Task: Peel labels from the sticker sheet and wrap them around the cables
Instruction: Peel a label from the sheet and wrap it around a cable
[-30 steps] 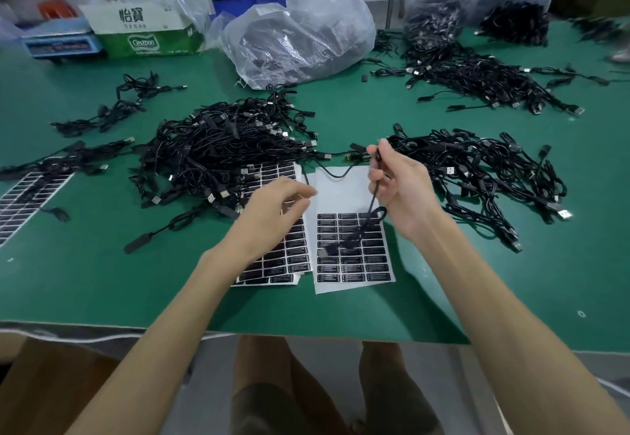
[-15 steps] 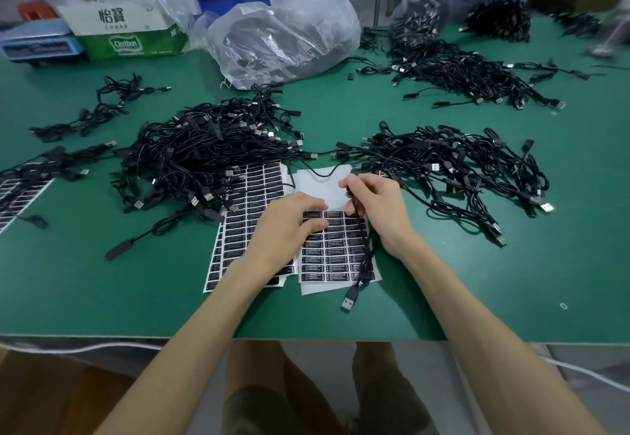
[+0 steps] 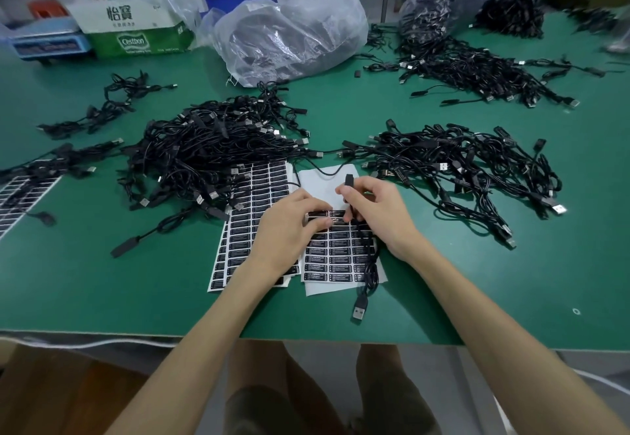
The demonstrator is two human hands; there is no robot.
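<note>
Head view: left hand pinching label on sticker sheet; right hand gripping cable.

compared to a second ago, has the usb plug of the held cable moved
Yes. The USB plug came toward the person: it was over the sticker sheet, now it lies past that sheet's near edge.

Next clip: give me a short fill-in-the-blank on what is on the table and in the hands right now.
1. The right hand grips a black cable that ends in a ____ plug near the table's front edge.
2. The left hand touches the sticker sheet with its fingertips; its labels are ____ with white print.
3. The table surface is ____.
4. The carton at the back reads ____.

Missing words: USB; black; green; Cestbon
</note>
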